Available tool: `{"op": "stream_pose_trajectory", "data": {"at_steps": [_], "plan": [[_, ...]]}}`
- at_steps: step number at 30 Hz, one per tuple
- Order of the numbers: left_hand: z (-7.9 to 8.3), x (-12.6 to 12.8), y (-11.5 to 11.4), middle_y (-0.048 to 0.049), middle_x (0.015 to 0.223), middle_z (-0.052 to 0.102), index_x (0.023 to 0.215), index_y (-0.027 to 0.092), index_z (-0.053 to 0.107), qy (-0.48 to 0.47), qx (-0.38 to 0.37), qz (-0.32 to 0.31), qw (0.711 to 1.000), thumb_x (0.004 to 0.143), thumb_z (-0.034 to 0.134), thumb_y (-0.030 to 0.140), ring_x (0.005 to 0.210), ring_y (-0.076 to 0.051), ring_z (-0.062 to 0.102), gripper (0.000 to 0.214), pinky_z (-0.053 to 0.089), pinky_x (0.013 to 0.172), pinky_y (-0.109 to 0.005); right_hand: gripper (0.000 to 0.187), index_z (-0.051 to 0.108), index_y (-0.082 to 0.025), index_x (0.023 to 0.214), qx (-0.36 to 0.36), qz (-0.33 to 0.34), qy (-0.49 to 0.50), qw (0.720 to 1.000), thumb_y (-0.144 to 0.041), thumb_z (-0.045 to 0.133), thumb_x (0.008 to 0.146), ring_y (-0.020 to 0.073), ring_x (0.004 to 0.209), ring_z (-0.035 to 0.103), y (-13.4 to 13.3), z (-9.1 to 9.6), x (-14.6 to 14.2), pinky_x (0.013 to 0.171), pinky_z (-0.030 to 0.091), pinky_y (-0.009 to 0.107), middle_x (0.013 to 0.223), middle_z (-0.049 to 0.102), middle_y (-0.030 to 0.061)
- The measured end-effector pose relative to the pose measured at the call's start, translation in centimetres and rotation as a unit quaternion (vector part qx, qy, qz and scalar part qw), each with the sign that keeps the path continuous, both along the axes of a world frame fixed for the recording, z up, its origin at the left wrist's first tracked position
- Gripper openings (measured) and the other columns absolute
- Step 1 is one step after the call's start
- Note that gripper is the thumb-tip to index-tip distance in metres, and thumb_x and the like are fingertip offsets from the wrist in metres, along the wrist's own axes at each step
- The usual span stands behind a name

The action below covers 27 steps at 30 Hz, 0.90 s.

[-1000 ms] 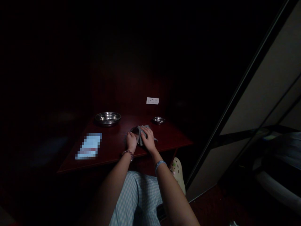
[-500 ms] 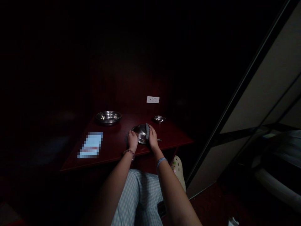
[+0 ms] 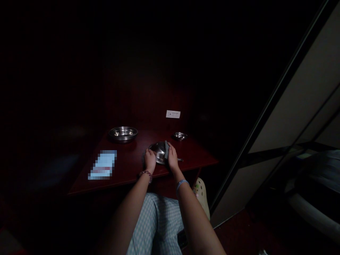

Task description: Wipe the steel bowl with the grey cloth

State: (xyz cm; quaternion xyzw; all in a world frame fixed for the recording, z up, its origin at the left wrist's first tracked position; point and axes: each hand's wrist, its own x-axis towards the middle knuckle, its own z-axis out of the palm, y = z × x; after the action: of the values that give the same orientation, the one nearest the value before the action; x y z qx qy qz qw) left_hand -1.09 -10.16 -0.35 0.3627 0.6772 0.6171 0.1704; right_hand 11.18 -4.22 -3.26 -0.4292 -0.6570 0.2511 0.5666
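Observation:
A shiny metal bowl, its rounded side showing, is between my hands near the front edge of the dark red table. My left hand grips the bowl's left rim with fingers closed. On the other side my right hand presses a grey cloth against the bowl, its fingers wrapped over the cloth. A thin metal piece pokes out to the right beneath my right hand; its kind cannot be made out.
Wide metal bowls or dishes, seemingly stacked, stand at the back left. A small metal bowl sits at the back right, below a white wall socket. A blurred-out light blue rectangle lies on the left. A cream clog shows below the table.
The view has tilted up very slightly, so everything sits a little lower. Both hands keep their hold on the bowl and cloth, with hardly any movement.

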Motion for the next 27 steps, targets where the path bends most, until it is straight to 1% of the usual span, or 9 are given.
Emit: {"op": "stream_pose_trajectory", "data": {"at_steps": [4,8,14,18,21,24,27], "plan": [[0.6,0.0,-0.4,-0.0155,0.099,0.076,0.106,0.012,0.070,-0.028,-0.036,-0.030,0.999,0.101,0.038,0.014,0.090,-0.023,0.072,0.032,0.052,0.082,-0.031,0.047,0.068,-0.026,0.136,0.013,-0.005,0.007,1.000,-0.037,0.037,0.102,0.0213,0.141,0.054,0.1,-0.2,0.0,0.125,0.035,0.042,0.146,0.065,0.0056],[0.8,0.0,-0.5,-0.0187,0.108,0.076,0.112,0.010,0.070,-0.042,-0.042,-0.043,0.997,0.102,0.038,0.013,0.096,-0.024,0.073,0.034,0.052,0.085,-0.031,0.048,0.068,-0.026,0.136,0.015,-0.002,0.009,1.000,-0.038,0.037,0.103,0.0209,0.140,0.054,0.0,-0.2,0.0,0.125,0.035,0.042,0.147,0.064,0.0057],[1.2,0.1,-0.8,-0.0188,0.112,0.076,0.112,0.012,0.071,-0.048,-0.050,-0.038,0.997,0.102,0.038,0.014,0.099,-0.023,0.073,0.034,0.052,0.087,-0.030,0.049,0.067,-0.023,0.137,-0.002,-0.006,0.011,1.000,-0.038,0.035,0.102,0.0215,0.141,0.054,-0.2,0.0,-0.1,0.125,0.034,0.041,0.148,0.063,0.0077],[1.4,0.1,-1.1,-0.0175,0.111,0.077,0.113,0.012,0.070,-0.049,-0.054,-0.053,0.996,0.102,0.036,0.014,0.098,-0.022,0.074,0.036,0.053,0.086,-0.029,0.050,0.069,-0.023,0.135,-0.003,-0.018,0.014,1.000,-0.038,0.035,0.102,0.0215,0.139,0.055,-0.1,0.0,-0.2,0.125,0.035,0.041,0.146,0.065,0.0075],[1.1,0.1,-1.0,-0.0169,0.109,0.077,0.110,0.013,0.071,-0.042,-0.045,-0.061,0.996,0.102,0.037,0.016,0.097,-0.022,0.075,0.035,0.053,0.085,-0.029,0.049,0.070,-0.024,0.134,0.008,-0.029,0.017,0.999,-0.037,0.035,0.101,0.0216,0.138,0.056,0.1,-0.3,-0.2,0.123,0.037,0.040,0.144,0.066,0.0074],[0.5,0.2,-0.5,-0.0166,0.107,0.079,0.105,0.015,0.072,-0.043,-0.026,-0.057,0.997,0.100,0.042,0.021,0.095,-0.024,0.076,0.030,0.054,0.084,-0.030,0.049,0.071,-0.025,0.132,0.015,-0.037,0.028,0.999,-0.039,0.035,0.102,0.0225,0.136,0.058,0.5,-0.8,-0.2,0.122,0.039,0.042,0.142,0.067,0.0078],[0.2,0.2,0.0,-0.0160,0.102,0.079,0.100,0.016,0.072,-0.059,-0.007,-0.047,0.997,0.096,0.048,0.021,0.093,-0.026,0.077,0.025,0.056,0.083,-0.032,0.050,0.071,-0.023,0.132,0.016,-0.039,0.031,0.999,-0.040,0.035,0.101,0.0242,0.135,0.059,0.7,-1.0,-0.1,0.121,0.040,0.044,0.141,0.068,0.0102]]}}
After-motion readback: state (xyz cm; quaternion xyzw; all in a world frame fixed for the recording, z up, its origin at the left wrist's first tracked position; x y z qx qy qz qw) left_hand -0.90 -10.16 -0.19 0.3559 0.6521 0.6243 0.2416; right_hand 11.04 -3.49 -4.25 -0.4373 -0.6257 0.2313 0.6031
